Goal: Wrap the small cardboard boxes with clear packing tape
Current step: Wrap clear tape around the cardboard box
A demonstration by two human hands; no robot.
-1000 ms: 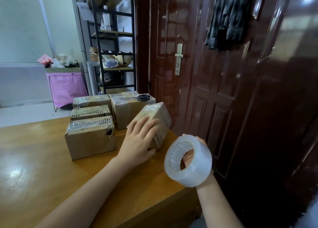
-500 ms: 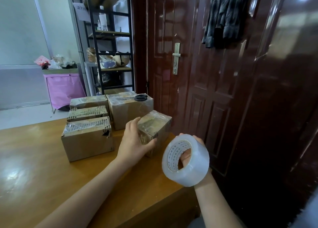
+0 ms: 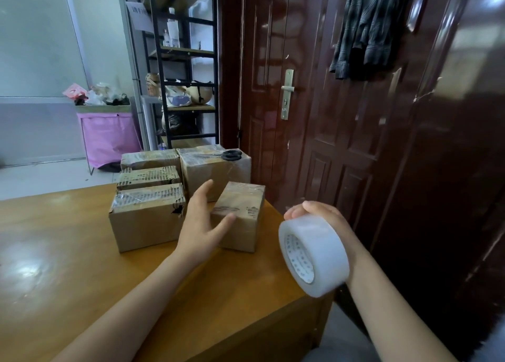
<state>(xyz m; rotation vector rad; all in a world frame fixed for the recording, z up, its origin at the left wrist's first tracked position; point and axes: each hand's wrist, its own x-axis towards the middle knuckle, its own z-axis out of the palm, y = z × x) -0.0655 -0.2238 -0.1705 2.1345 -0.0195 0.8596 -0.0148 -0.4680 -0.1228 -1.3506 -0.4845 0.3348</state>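
A small box (image 3: 240, 214) is set upright on the desk (image 3: 68, 266), just ahead of the left hand (image 3: 200, 226). That hand is spread, its thumb laid against the box's near face, probably to steady it for taping. A tape roll (image 3: 314, 255) is gripped by the right hand (image 3: 319, 217), fingers curled over its top, held off the desk's edge, ready to be brought in. Beyond the left hand, four taped boxes (image 3: 147, 217) are grouped; scissors (image 3: 231, 155) are laid on the farthest.
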